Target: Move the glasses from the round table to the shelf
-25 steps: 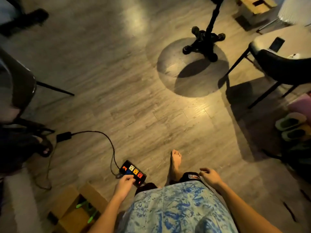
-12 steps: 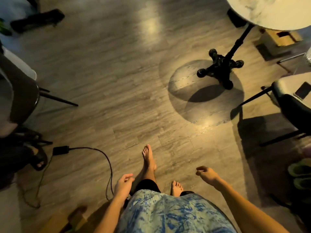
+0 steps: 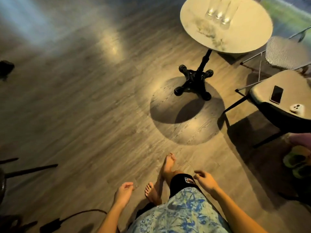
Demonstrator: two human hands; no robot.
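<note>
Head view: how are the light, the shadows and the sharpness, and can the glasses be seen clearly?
Head view: dim, warm light; the round table throws a round shadow on the floor around its black base; the left side is smeared by motion blur; the glasses show mainly as bright glints, cut off by the top edge; wide-angle bending at the borders.

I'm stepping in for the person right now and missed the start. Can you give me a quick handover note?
Left hand: empty, loosely curled, at the person's side.
Right hand: empty, fingers open.
Glasses: three visible, clustered on the far part of the round table, ahead and to the right, cut off by the top edge.
Done: no glass picked up.
Left: walk to the table, carry the glasses to the shelf, which is out of view.
</note>
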